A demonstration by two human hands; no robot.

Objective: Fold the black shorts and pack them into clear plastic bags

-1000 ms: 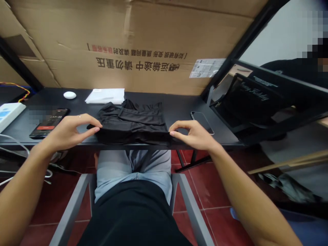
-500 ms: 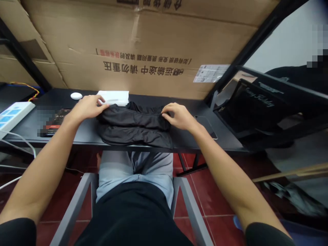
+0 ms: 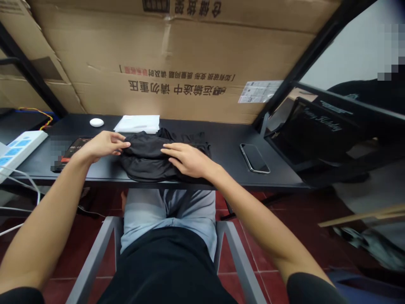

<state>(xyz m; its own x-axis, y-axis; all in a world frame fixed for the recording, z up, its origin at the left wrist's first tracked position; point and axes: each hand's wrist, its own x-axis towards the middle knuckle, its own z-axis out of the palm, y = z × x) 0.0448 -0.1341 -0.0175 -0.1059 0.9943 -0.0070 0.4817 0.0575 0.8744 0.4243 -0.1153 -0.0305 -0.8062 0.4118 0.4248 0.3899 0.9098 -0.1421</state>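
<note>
A folded piece of thin black fabric (image 3: 142, 169) lies wrinkled along the front of the black desk; what kind of item it is cannot be told. My left hand (image 3: 106, 145) is at its left end, fingers stretched out and slightly apart, the tips touching the upper left edge. Across the middle of the fabric rests my right hand (image 3: 188, 159), open, its fingers extended to the left and its palm covering part of the right half. Behind the fabric sits a white flat packet (image 3: 136, 124).
To the right lies a phone (image 3: 255, 158), and another phone (image 3: 74, 150) is partly behind my left wrist. A white oval case (image 3: 96, 122) and a power strip (image 3: 23, 147) are at left. A large cardboard sheet (image 3: 190, 55) stands along the back. A person in black is at far right.
My right hand has moved left from the fabric's right end onto its middle and flattened. My left hand has shifted slightly left and down, its fingers loosened at the edge.
</note>
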